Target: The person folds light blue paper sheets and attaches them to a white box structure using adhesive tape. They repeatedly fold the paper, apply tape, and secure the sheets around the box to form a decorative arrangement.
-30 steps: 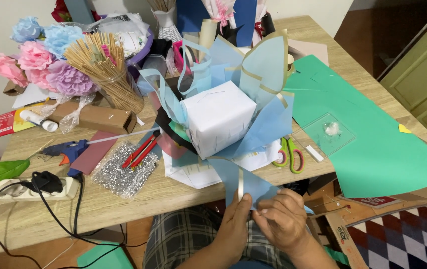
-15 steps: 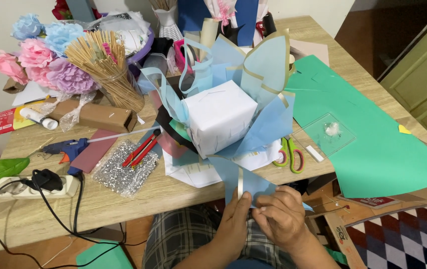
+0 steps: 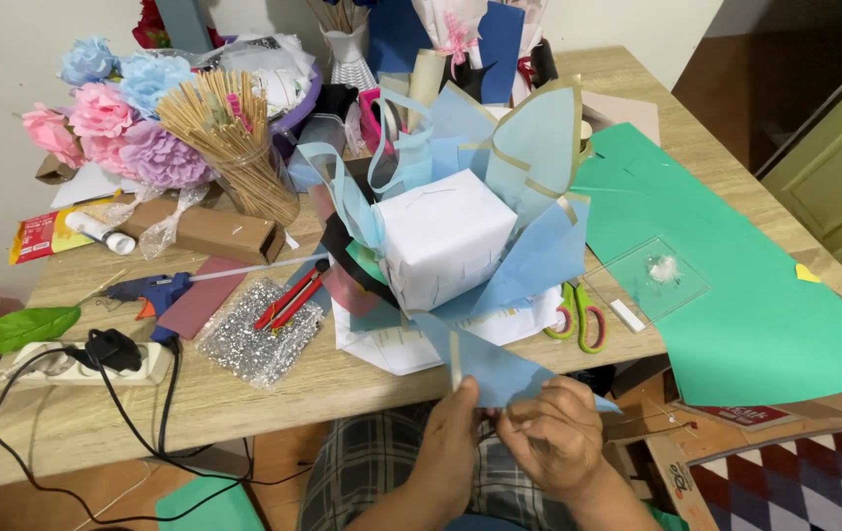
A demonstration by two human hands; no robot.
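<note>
Two hands meet at the near edge of the wooden table (image 3: 273, 393), and the clutter runs across it from the far left. A green leaf (image 3: 16, 327) lies at that edge beside a white power strip (image 3: 67, 362) with a black plug in it. Behind them stand pink and blue paper flowers (image 3: 111, 118) and a glass jar of wooden skewers (image 3: 234, 133). A blue glue gun (image 3: 145, 291) lies near a patch of silver glitter sheet (image 3: 261, 334) and a red cutter (image 3: 288, 298). In the middle sits a white wrapped box (image 3: 443, 236), ringed by upright blue paper petals (image 3: 539, 147). One blue paper sheet (image 3: 499, 369) hangs from the box over the table edge toward the person. The left hand (image 3: 450, 447) pinches its lower edge, fingers closed on the paper. The right hand (image 3: 558, 438) sits close beside it, fingers curled on the same edge. Green-handled scissors (image 3: 581, 315) lie right of the box, then a large green paper sheet (image 3: 765, 315) with a small clear plastic square (image 3: 659, 275) on it.
</note>
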